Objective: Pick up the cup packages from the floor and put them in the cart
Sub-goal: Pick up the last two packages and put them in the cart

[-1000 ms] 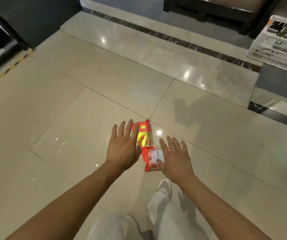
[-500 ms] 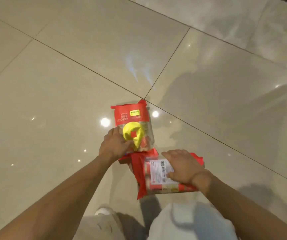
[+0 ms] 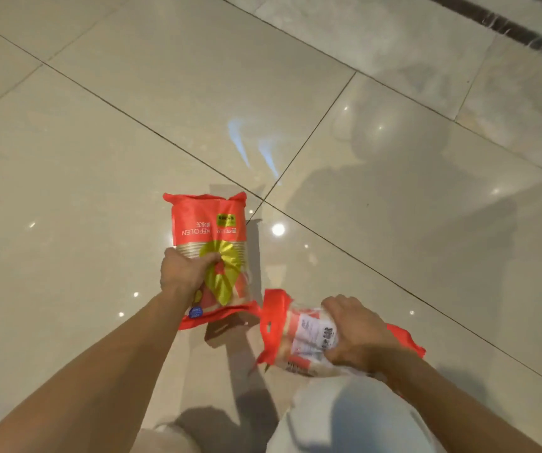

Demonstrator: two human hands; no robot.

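Both hands are busy here, one pack each. The left hand (image 3: 183,273) grips the left pack (image 3: 209,228) around its middle, fingers (image 3: 211,258) dug into the wrapper right at the yellow emblem. That pack points away from the person, its red printed end farthest out, and you can see the stacked cup rims through the clear part. The right hand (image 3: 359,333) is clamped over the right pack (image 3: 299,336), fingers curled around its far side. This one lies crosswise, white label facing up, red crimped ends sticking out on both sides of the hand, just in front of the knee (image 3: 344,416) in light trousers. The near ends of the two packs sit just beside each other, about touching. Both are down low over the glossy beige tile floor (image 3: 100,158). Each has a shadow under it, but I honestly can't tell if either touches the tile.
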